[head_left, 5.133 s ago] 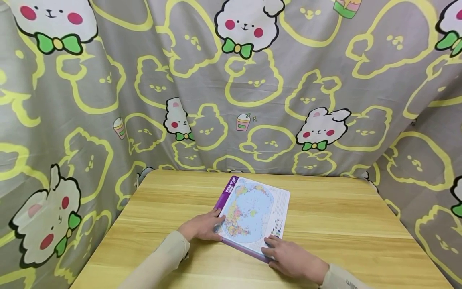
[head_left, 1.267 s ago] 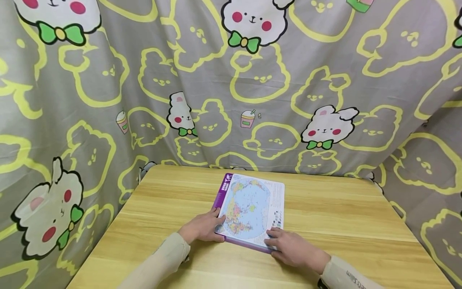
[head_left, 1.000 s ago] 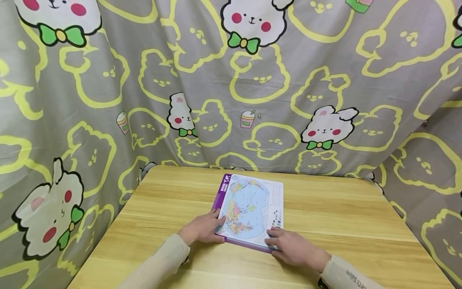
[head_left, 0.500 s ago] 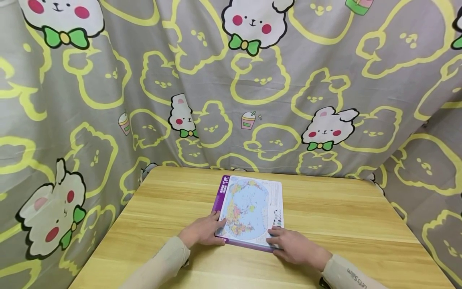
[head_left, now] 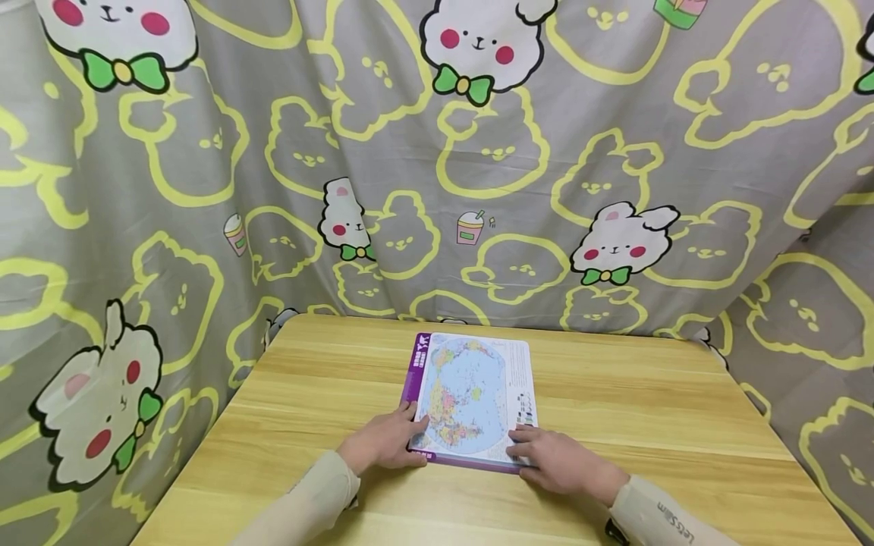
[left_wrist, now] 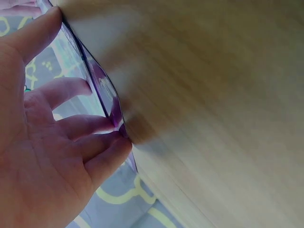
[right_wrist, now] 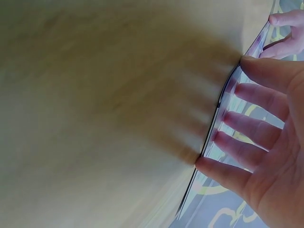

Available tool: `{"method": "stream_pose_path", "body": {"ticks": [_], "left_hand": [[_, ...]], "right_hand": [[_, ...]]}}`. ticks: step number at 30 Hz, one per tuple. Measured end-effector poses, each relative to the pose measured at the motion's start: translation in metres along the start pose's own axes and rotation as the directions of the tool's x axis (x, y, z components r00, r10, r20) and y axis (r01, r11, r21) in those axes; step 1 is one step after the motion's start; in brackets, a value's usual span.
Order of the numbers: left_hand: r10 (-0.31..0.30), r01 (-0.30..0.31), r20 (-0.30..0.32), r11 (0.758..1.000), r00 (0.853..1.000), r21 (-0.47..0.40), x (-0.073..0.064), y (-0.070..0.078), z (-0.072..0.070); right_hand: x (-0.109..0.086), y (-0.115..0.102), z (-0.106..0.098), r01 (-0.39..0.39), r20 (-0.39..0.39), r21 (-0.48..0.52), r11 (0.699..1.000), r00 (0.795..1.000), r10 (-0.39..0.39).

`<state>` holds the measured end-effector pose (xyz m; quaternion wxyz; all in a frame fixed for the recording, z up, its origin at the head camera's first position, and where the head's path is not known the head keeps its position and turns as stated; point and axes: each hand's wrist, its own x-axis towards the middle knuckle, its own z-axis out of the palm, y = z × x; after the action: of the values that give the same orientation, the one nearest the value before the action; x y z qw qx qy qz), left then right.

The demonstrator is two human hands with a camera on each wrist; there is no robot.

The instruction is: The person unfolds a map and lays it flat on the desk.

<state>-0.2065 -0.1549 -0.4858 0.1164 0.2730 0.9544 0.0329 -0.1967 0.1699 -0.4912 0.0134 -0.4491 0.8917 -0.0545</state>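
Note:
A flat world map sheet (head_left: 471,394) with a purple left border lies on the wooden table. A purple strip along its near edge suggests a second layer beneath; the wrist views show thin edges slightly parted. My left hand (head_left: 385,440) rests at the near left corner, fingertips on the map and thumb by the near edge. My right hand (head_left: 563,459) touches the near right corner with its fingers spread. In the left wrist view, the fingers (left_wrist: 95,128) reach the sheet's edge without curling round it. In the right wrist view, extended fingers (right_wrist: 247,128) meet the edge too.
The pale wooden table (head_left: 649,425) stretches out on both sides of the map. A grey curtain (head_left: 437,167) with cartoon rabbits hangs behind the table and along its left and right sides.
The map has turned a little counterclockwise and now lies squarer to the table, its far end shifted left. Both hands have stayed at its near corners, moving slightly.

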Motion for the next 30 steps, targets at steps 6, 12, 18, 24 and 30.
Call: {"method": "stream_pose_path", "body": {"ticks": [6, 12, 18, 24, 30], "left_hand": [[0.001, -0.001, 0.001, 1.0, 1.0, 0.01, -0.0008, 0.0012, 0.0006], [0.0, 0.0, 0.001, 1.0, 1.0, 0.015, -0.0029, 0.0035, 0.0004], [0.008, -0.008, -0.008, 1.0, 1.0, 0.025, -0.0046, 0.0044, 0.0007], [0.012, -0.011, -0.011, 0.999, 1.0, 0.038, -0.0049, 0.0049, 0.0013], [0.017, -0.016, -0.019, 0.999, 1.0, 0.051, -0.0039, 0.0042, 0.0039]], "right_hand": [[0.0006, 0.0016, 0.0, -0.004, -0.001, 0.008, 1.0, 1.0, 0.004], [0.0011, 0.0025, -0.0007, -0.02, -0.001, 0.018, 1.0, 1.0, 0.02], [0.0014, 0.0055, 0.0002, -0.015, 0.002, 0.019, 1.0, 1.0, 0.015], [0.0016, 0.0081, 0.0009, 0.005, -0.004, 0.012, 1.0, 1.0, -0.005], [0.0019, 0.0087, 0.0013, 0.003, -0.005, 0.016, 1.0, 1.0, -0.003]]}}
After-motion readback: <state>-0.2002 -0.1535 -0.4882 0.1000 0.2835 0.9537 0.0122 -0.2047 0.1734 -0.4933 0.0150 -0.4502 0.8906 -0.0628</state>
